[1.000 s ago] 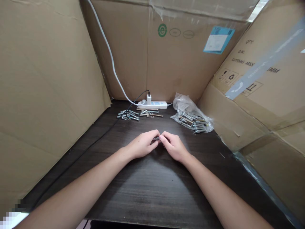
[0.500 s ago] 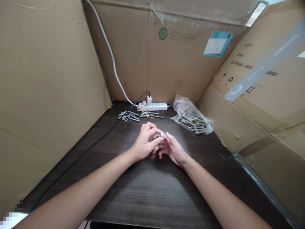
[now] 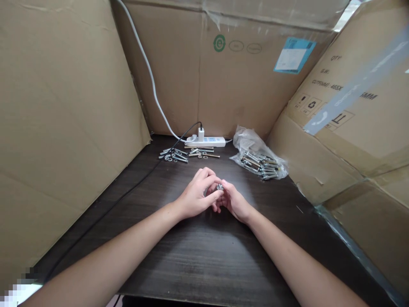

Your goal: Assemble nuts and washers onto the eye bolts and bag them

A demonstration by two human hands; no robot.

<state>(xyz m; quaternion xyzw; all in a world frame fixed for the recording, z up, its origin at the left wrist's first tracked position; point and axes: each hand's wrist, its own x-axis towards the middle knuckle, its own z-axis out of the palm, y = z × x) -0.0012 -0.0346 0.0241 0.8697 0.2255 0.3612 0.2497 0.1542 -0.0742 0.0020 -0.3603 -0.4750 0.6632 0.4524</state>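
My left hand (image 3: 196, 195) and my right hand (image 3: 234, 201) meet over the middle of the dark table (image 3: 204, 251), fingers curled together. Between their fingertips sits a small silver bolt (image 3: 220, 186) with a nut or washer at its end; both hands pinch it. Most of the bolt is hidden by my fingers. A loose pile of bolts and washers (image 3: 179, 155) lies farther back on the left. A clear plastic bag of bolts (image 3: 257, 158) lies at the back right.
Cardboard boxes wall in the table on the left (image 3: 64, 119), back (image 3: 230, 72) and right (image 3: 351, 128). A white power strip (image 3: 206, 141) with a plugged-in charger lies against the back box. A black cable (image 3: 128, 192) runs along the table's left side.
My hands have lifted and turned the small bolt so that its round end faces up. My left fingers have curled over it. The hands have stayed in the same spot.
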